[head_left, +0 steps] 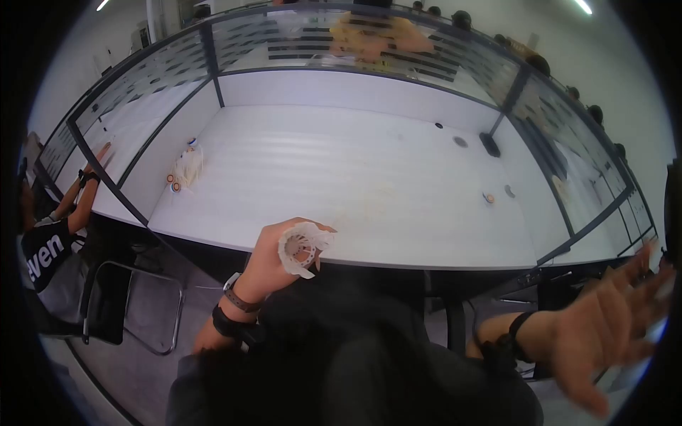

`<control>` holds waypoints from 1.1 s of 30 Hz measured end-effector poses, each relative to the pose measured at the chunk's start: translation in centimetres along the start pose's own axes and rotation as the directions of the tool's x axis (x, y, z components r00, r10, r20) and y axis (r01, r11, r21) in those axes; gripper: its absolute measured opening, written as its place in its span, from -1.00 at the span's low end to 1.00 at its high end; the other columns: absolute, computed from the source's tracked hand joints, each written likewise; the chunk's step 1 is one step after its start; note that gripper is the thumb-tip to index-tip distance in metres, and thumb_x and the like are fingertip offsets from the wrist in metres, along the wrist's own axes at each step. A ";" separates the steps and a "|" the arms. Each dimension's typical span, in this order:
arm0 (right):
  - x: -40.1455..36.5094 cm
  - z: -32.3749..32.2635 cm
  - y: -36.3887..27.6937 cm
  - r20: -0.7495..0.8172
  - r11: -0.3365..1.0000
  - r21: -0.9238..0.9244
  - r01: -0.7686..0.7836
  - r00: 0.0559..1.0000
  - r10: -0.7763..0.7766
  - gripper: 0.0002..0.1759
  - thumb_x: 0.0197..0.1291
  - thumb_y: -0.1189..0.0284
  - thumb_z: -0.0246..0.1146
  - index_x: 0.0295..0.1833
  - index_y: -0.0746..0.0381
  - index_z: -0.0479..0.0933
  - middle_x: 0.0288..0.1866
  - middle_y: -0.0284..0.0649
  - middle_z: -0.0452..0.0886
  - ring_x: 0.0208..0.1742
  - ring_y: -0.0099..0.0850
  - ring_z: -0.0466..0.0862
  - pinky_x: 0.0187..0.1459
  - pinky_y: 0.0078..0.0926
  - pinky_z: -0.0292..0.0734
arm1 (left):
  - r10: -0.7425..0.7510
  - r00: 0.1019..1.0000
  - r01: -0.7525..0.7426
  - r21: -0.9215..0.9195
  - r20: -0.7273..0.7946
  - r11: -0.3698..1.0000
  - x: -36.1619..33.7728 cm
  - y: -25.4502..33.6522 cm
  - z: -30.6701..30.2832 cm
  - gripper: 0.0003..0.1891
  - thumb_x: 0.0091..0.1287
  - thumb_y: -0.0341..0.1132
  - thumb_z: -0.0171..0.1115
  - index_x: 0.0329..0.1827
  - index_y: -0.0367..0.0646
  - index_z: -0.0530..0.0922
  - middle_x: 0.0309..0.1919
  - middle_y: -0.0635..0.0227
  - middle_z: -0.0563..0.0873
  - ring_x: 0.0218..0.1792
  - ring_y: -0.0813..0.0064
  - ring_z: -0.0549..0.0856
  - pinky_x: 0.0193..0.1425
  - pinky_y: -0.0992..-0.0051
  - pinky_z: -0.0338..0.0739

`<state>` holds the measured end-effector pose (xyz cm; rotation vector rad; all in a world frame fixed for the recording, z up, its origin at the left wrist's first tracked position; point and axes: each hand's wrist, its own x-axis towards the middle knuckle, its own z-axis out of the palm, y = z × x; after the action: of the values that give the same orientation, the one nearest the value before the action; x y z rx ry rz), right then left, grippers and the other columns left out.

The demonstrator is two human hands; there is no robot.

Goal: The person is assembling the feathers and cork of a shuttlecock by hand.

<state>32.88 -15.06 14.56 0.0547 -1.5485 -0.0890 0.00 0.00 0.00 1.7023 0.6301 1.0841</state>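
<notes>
My left hand [273, 259] is wrapped round a white shuttlecock [300, 248] just in front of the desk's near edge. Its open feather end faces me, showing the thin shafts inside and ragged, uneven feathers. The fingers on its far side are partly hidden. My right hand [604, 334] is raised off to the far right, well away from the desk, with fingers spread and nothing in it. It is slightly blurred.
On the white desk [341, 170], several shuttlecocks [186, 167] lie by the left partition. A small round piece [489, 199] and a black object [489, 145] are on the right. Framed glass panels [355, 42] enclose the desk. A person [57, 248] sits at left beside a metal-framed chair [174, 312].
</notes>
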 end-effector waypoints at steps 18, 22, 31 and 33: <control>-18.1 1.1 12.7 0.266 0.316 -0.868 -0.383 0.178 0.947 -0.31 0.23 0.08 0.36 0.37 0.23 0.48 0.49 0.18 0.32 0.57 0.07 0.21 0.50 -0.13 0.17 | 0.164 0.986 -0.135 0.425 -0.032 0.895 3.5 -5.4 1.9 -0.65 0.19 -0.36 0.34 0.05 -0.22 0.58 -0.15 0.12 0.70 -0.12 0.09 0.67 0.01 0.30 0.56; -20.4 2.4 15.1 0.299 0.345 -0.905 -0.248 0.204 0.932 -0.20 0.23 -0.06 0.29 0.43 0.26 0.41 0.55 0.29 0.15 0.60 0.19 0.08 0.51 -0.01 0.13 | 0.209 0.976 -0.152 0.480 -0.067 0.864 3.9 -6.0 1.8 -0.63 0.20 -0.38 0.32 0.09 -0.22 0.55 -0.11 0.13 0.69 -0.11 0.08 0.67 0.02 0.30 0.56; -20.7 2.6 20.2 0.321 0.345 -0.921 -0.182 0.149 0.935 -0.13 0.32 -0.14 0.13 0.50 0.29 0.29 0.57 0.21 0.16 0.62 0.10 0.10 0.51 0.08 0.09 | 0.063 0.936 0.022 0.236 -0.347 0.971 3.1 -8.0 1.2 -0.72 0.31 -0.42 0.31 0.05 -0.25 0.54 -0.17 0.25 0.71 -0.12 0.51 0.69 -0.05 0.48 0.56; -20.4 3.5 20.9 0.351 0.375 -0.909 -0.182 0.155 0.924 -0.21 0.35 -0.10 0.12 0.49 0.22 0.33 0.57 0.16 0.20 0.61 0.09 0.11 0.53 0.01 0.07 | 0.076 0.927 -0.004 0.193 -0.367 0.981 3.0 -8.3 1.0 -0.72 0.33 -0.42 0.30 0.06 -0.28 0.53 -0.14 0.29 0.71 -0.09 0.56 0.67 -0.01 0.50 0.56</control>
<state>29.41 7.67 -3.77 -1.6105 -2.3391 -0.0034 2.91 5.14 -6.69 1.6858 0.9685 1.4335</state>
